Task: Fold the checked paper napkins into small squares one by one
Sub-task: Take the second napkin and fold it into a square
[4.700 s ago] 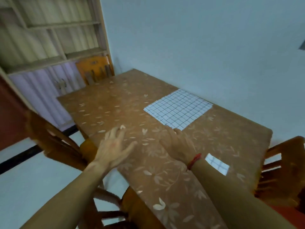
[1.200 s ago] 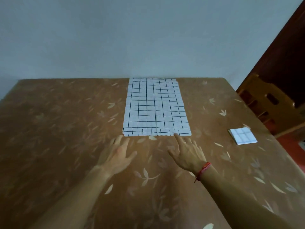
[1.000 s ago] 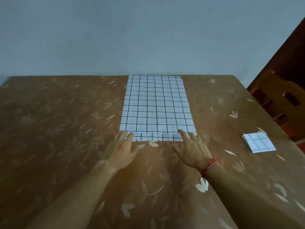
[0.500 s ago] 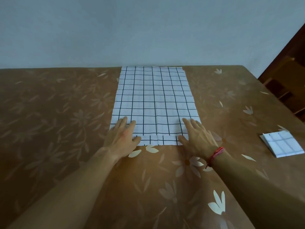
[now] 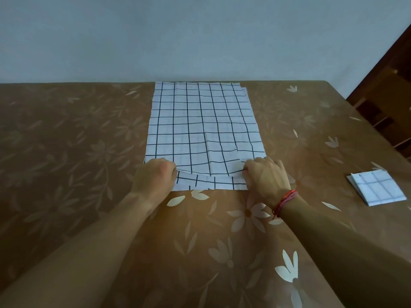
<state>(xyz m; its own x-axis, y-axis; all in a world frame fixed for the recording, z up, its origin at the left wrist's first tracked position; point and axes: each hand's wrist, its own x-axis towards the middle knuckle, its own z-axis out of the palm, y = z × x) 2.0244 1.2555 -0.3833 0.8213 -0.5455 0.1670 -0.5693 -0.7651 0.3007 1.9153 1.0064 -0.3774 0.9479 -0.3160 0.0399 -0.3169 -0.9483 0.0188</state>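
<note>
Head view looks down over your forearms onto the brown flowered table (image 5: 66,152). Your left hand (image 5: 153,177) is curled over the near left corner of the top napkin (image 5: 204,130), with fingers and thumb pinching its edge. From that grip the checked sheet runs flat away from you to the table's far edge. Between your two grips the near edge bows up a little and wrinkles the paper beyond it. Just on your side of that edge, a strip of the lower napkin (image 5: 211,184) lies flat. Your right hand (image 5: 265,177) pinches the near right corner the same way, fingers bent tight on the paper, and a red thread band (image 5: 284,202) circles that wrist. Well to the right of that grip, a folded square (image 5: 378,188) of checked paper rests on the table, apart from both sheets. Beyond it stands a wooden chair (image 5: 382,112).
</note>
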